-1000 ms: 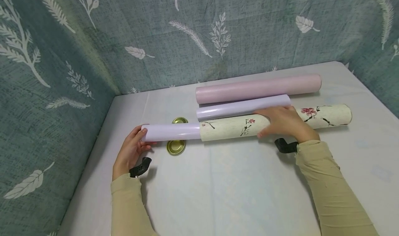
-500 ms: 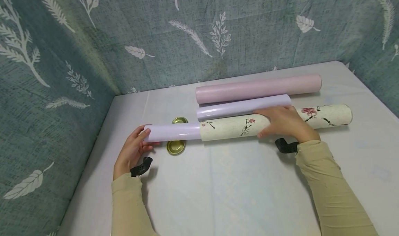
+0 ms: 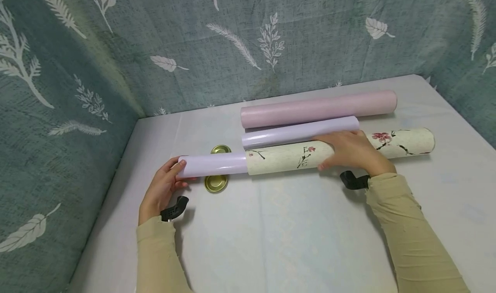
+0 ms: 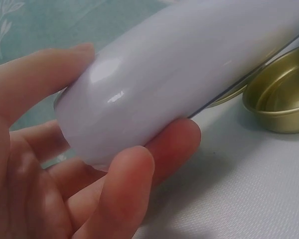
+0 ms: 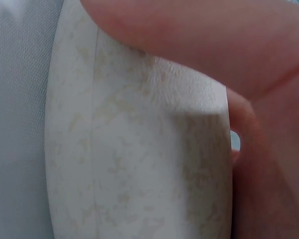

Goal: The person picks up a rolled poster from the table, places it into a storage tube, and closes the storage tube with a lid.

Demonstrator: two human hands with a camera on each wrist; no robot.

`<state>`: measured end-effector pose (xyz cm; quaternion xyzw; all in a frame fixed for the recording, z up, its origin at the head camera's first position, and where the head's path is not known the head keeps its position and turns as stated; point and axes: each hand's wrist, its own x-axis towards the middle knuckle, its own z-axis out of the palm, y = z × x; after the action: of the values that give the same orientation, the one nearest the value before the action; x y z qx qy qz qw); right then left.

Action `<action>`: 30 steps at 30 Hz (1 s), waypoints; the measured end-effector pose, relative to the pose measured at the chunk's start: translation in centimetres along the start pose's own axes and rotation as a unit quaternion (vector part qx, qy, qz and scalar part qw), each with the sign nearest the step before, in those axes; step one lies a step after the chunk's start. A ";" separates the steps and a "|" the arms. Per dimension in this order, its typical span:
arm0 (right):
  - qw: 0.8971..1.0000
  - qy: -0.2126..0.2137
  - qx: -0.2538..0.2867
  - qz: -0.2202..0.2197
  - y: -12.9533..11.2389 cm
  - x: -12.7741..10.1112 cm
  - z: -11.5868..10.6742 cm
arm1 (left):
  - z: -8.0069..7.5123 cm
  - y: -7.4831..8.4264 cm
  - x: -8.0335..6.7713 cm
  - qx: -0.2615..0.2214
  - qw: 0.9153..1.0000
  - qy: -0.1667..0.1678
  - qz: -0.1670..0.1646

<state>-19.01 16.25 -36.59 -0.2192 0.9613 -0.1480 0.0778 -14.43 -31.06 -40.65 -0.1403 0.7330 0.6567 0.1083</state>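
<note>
A glossy lilac tube (image 3: pixel 213 165) lies sideways, its right end out of sight at the mouth of a wider cream tube (image 3: pixel 283 157) with a red blossom print. My left hand (image 3: pixel 160 189) holds the lilac tube's left end; the left wrist view shows thumb and fingers (image 4: pixel 174 144) curled round it. Farther right, my right hand (image 3: pixel 350 152) grips the cream tube from above, thumb on the near side. Two shallow gold metal lids (image 3: pixel 216 183) sit on the table by the lilac tube, one before it and one partly hidden behind.
A second lilac tube (image 3: pixel 300 131) lies just behind the cream one. Beyond it rests a longer pink tube (image 3: pixel 317 109). The white-covered table (image 3: pixel 310 232) meets a green leaf-patterned cloth (image 3: pixel 193 47) at its back and left sides.
The lilac tube's exposed length has shortened slightly as my left hand shifted a little to the right. My right hand stays on the cream tube. The head view has turned slightly.
</note>
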 end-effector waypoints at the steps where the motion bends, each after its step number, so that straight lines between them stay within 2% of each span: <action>1: 1.000 0.002 0.000 -0.001 0.0 0.0 0.0 | 0.0 0.0 0.0 0.001 1.000 0.000 0.000; 18: 1.000 0.003 0.002 -0.004 -0.1 0.2 0.2 | 0.0 0.1 -0.2 0.005 1.000 0.000 -0.001; 30: 1.000 0.008 0.006 0.000 0.0 0.2 0.1 | 0.1 0.4 -0.2 -0.016 1.000 -0.008 0.007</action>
<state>-19.13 16.11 -36.73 -0.2178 0.9609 -0.1554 0.0716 -14.34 -30.93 -40.24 -0.1317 0.7225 0.6702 0.1072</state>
